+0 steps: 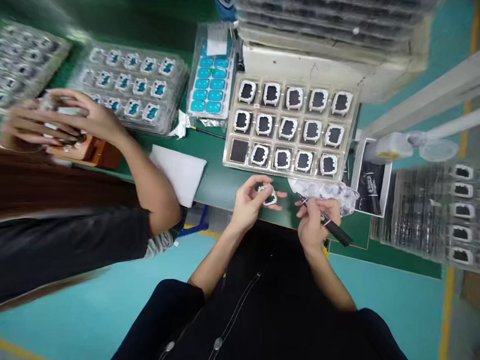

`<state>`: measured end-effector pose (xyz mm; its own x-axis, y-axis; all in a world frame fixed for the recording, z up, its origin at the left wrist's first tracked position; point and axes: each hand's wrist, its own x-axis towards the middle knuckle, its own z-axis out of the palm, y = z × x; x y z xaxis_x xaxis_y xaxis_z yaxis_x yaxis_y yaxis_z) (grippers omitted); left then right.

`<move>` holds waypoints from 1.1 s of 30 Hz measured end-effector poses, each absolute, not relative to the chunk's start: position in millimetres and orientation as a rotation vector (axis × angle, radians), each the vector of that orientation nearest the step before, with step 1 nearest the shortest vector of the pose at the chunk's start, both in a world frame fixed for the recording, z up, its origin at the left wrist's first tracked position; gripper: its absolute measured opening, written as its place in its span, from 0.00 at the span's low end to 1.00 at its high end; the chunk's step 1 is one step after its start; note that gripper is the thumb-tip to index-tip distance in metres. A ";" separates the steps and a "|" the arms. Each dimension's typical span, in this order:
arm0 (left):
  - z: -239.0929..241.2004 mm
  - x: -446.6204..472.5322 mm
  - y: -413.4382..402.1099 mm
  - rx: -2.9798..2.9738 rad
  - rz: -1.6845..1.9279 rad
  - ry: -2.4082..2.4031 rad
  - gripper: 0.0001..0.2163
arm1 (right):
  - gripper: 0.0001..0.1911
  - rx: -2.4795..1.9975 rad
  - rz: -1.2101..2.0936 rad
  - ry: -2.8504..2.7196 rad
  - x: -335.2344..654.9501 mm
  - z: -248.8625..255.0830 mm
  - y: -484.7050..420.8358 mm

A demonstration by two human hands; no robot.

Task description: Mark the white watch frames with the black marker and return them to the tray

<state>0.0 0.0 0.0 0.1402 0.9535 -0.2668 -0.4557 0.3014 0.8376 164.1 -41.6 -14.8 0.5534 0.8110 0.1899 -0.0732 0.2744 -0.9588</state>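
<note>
Between the thumb and fingers of my left hand [252,202] is a small white frame [269,196], squarish with an open middle. My right hand [316,220] grips a black marker pen [336,229], its tip pointing up and left toward the frame but apart from it. Just beyond both hands lies a clear plastic tray [291,173] with rows of similar white frames in dark-bottomed pockets. The pocket at its front left corner [239,150] holds no frame. A crumpled white cloth [334,193] lies beside my right hand.
At left, a co-worker's hands [69,119] work over an orange fixture [95,151]. Trays with blue-centred parts [129,87] and blue pads [207,87] stand farther back. A white box with markers [371,190] and stacked trays [420,207] are at right. A white pad [179,172] lies left.
</note>
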 end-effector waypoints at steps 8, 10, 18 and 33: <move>-11.5 9.4 -3.2 0.868 1.044 0.904 0.29 | 0.13 -1.227 0.606 -0.964 161.2 -11.8 -45.7; -9.8 7.4 -3.3 0.902 1.026 0.878 0.28 | 0.11 -1.225 0.595 -1.033 161.0 -11.6 -47.2; -0.9 4.7 -1.7 0.813 0.980 0.898 0.27 | 0.07 -1.110 0.637 -1.185 158.8 -12.2 -48.8; -0.4 11.0 -4.0 0.910 1.010 1.064 0.16 | 0.08 -1.148 0.430 -1.452 152.2 10.3 -37.3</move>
